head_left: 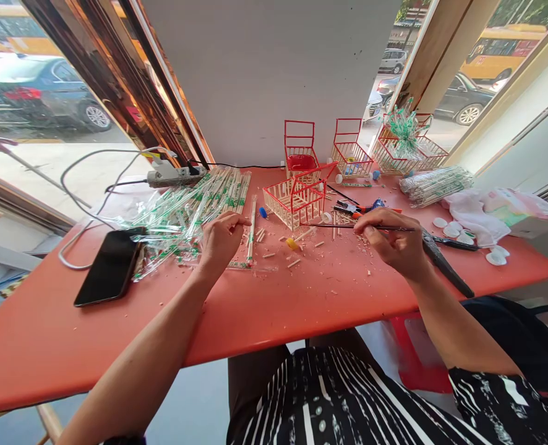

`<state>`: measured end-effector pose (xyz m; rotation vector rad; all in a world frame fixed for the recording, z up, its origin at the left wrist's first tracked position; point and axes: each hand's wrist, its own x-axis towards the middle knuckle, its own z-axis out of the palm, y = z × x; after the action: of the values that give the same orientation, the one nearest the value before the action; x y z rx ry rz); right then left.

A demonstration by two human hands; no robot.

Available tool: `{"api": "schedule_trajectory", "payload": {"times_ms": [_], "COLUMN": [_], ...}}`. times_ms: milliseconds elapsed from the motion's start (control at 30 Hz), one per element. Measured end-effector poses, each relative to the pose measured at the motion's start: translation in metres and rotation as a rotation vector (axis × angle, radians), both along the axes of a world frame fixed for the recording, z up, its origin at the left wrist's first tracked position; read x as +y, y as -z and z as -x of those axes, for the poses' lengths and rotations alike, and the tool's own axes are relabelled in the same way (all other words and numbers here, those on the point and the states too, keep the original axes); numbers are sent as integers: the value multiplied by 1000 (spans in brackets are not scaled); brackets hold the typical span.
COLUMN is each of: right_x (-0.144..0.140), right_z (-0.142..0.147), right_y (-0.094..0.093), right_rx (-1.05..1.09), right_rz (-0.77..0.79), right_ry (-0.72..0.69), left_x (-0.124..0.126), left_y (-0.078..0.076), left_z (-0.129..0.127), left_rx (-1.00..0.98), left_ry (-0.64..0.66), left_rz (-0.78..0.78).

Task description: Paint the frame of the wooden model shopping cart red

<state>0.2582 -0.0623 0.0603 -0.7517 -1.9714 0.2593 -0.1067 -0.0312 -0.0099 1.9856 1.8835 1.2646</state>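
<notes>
Between my hands stands a small cart built of wooden sticks, with red-painted upper bars and handle. My right hand pinches a thin dark paintbrush, which points left; its tip is at the cart's lower front edge, and I cannot tell whether it touches. Left of the cart, my left hand is curled over the table, its fingers closed near a wrapped pair of chopsticks. What those fingers hold, if anything, is hidden. A blue cap and a yellow cap lie by the cart.
Wrapped chopsticks and torn wrappers spread leftward, beside a phone and a power strip. More stick carts stand at the back. Pliers, black-handled cutters, white caps and a chopstick bundle lie rightward.
</notes>
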Motion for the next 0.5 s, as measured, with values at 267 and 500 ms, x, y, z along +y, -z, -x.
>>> {"api": "schedule_trajectory", "payload": {"times_ms": [267,500], "right_x": [-1,-7], "right_z": [5,2], "right_y": [-9,-16], "right_rx": [11,5], "right_rz": [-12,-70], "right_ry": [63,114], "left_x": [1,1], "left_y": [1,1], "left_z": [1,1], "left_rx": [-3,-3], "left_ry": [-2,6], "left_rz": [-1,-4]}}
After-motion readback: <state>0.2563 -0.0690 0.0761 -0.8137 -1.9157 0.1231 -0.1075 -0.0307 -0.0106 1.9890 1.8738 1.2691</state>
